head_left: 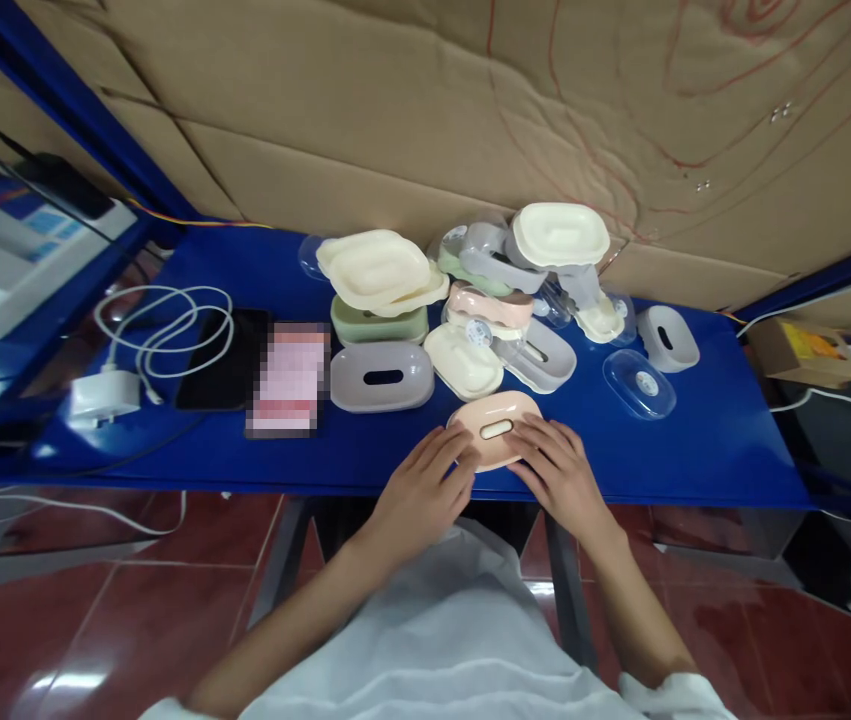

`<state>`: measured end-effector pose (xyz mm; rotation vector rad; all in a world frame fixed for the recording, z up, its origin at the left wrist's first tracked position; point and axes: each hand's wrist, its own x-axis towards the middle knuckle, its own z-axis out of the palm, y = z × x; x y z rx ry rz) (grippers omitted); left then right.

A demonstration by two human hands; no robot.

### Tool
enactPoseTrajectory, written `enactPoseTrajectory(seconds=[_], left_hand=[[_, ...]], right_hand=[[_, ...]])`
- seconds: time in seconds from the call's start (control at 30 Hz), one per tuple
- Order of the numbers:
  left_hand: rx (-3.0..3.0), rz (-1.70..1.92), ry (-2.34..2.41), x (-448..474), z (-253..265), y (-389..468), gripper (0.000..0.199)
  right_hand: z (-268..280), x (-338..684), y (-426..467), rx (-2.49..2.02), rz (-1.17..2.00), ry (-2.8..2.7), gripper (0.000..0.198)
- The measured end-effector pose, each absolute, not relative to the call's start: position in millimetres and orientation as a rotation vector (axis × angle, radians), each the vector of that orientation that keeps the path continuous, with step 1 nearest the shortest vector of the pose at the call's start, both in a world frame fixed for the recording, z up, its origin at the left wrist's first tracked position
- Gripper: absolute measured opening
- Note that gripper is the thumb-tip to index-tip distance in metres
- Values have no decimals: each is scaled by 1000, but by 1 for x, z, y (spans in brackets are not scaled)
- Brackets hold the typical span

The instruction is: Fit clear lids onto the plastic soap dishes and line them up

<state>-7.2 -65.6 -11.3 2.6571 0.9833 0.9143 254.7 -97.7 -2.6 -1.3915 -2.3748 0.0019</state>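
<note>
From my remote seat I see the blue table (702,445) spanning the view, with a jumbled pile of pastel dishes (489,305) towards its back. At the front edge, my left hand (421,480) and right hand (564,475) grasp opposite ends of 1 peach dish (501,407); 1 small cream oval (497,429) shows in its middle.

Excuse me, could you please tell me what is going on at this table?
A person's left hand and right hand hold a peach dish between them at the near edge of the blue table, a cream oval showing in its middle. Just beyond is a pile of pastel pieces; a grey dish sits to the left and a clear cover to the right.
</note>
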Motion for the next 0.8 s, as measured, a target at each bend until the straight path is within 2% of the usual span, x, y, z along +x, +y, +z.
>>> enactPoseTrajectory(seconds=[0.17,0.3,0.4,0.57,0.73,0.8], left_hand=[[2620,910,1040,-14,-12,-62,15],[2539,929,961,-33,-12,-58,12],[2460,925,853,-45,-13,-57,13],[2359,928,819,-55,-14,-54,19],[2350,959,806,-60,-15,-51,28],[2350,986,844,-60,-15,-50,31]], right_hand=[[12,256,-86,-1338,43,-2389,46],[30,247,-36,-1499,-32,-2095,58],[29,236,16,-1528,152,-1883,67],[20,241,43,-1477,438,-1595,42],[12,276,-41,-1553,537,-1411,31],[2,288,-78,-1685,409,-1385,26]])
